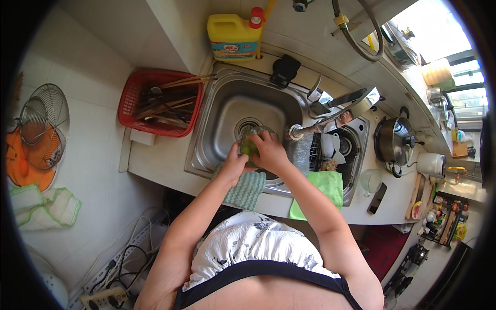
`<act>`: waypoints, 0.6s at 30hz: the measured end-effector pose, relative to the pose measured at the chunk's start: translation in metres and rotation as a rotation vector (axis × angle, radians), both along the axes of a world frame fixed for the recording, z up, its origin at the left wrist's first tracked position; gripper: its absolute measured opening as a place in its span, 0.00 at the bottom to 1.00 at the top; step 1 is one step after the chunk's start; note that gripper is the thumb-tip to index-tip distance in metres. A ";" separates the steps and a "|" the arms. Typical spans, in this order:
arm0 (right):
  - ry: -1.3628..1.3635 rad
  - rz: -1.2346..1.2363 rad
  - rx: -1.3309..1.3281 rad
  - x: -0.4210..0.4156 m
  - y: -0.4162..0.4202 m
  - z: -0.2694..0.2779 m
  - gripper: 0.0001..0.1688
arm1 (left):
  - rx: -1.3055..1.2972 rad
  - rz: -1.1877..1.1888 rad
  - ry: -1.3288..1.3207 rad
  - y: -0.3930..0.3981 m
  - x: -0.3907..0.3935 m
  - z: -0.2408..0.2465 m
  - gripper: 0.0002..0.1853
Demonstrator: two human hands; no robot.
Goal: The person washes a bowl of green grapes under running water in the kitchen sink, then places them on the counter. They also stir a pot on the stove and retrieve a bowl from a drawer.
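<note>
Over the front part of the stainless-steel sink basin [221, 112], a round clear container [248, 144], probably glass, looks green inside. What the green matter is I cannot tell. My left hand [233, 164] holds the container's near left side, thumb towards the right. From the right, my right hand [269, 152] curls over its top and near side, and its fingertips are partly hidden. Just beyond the container shows the drain strainer [247, 126]. A green-and-white striped cloth [247, 190] hangs over the front edge below my left forearm.
The chrome faucet [337, 120] arches over the sink's right side. A red basket [161, 130] of chopsticks stands at left, a yellow detergent jug [232, 37] behind. Rightward are a green cloth [323, 190], glass cup [371, 181], phone [377, 198] and lidded pot [396, 141].
</note>
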State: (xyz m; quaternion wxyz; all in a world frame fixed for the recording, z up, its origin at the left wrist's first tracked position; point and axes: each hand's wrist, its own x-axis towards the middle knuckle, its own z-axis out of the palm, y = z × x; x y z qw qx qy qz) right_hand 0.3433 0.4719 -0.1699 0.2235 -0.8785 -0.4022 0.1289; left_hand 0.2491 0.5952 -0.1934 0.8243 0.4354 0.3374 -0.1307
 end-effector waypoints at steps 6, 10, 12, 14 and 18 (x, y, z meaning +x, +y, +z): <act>-0.242 -0.063 -0.064 0.001 0.006 -0.015 0.22 | 0.034 0.009 0.014 -0.001 0.004 0.008 0.31; 0.003 -0.050 -0.038 0.007 0.006 -0.005 0.27 | 0.009 0.016 0.003 0.001 0.006 0.011 0.32; 0.144 -0.041 0.085 0.012 0.005 0.004 0.28 | -0.003 0.016 0.003 0.002 0.007 0.013 0.32; 0.178 -0.013 0.211 0.016 0.002 0.008 0.29 | -0.006 0.018 0.003 0.003 0.007 0.012 0.32; 0.175 -0.004 0.303 0.011 0.002 0.010 0.30 | 0.003 0.008 -0.002 0.005 0.008 0.011 0.32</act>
